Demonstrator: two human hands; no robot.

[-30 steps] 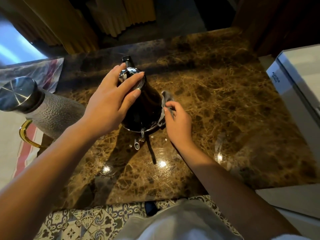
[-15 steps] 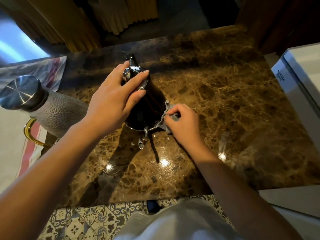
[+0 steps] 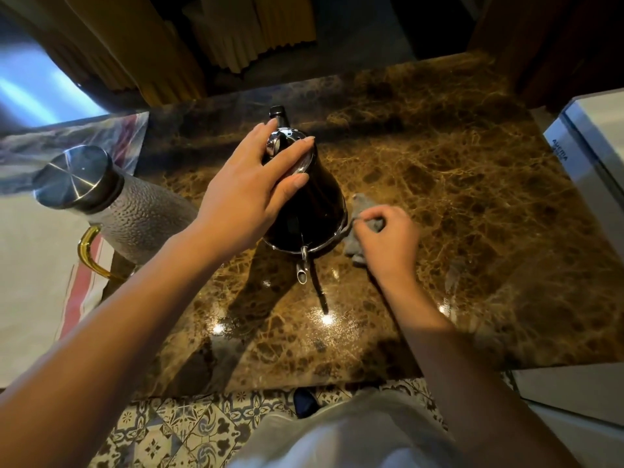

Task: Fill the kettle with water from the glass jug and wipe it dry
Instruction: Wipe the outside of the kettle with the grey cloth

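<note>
The left hand (image 3: 250,190) lies with straight fingers on the lid of the dark kettle (image 3: 309,211), mid-counter (image 3: 456,197). The right hand (image 3: 388,241) pinches a grey cloth (image 3: 358,248), seemingly touching the kettle's base. The jug (image 3: 135,211) stands at the counter's left edge.

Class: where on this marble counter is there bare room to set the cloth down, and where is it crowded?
Bare marble counter lies between the right hand and the white appliance, and before the kettle. It is crowded by the jug, left hand and cloth.
</note>
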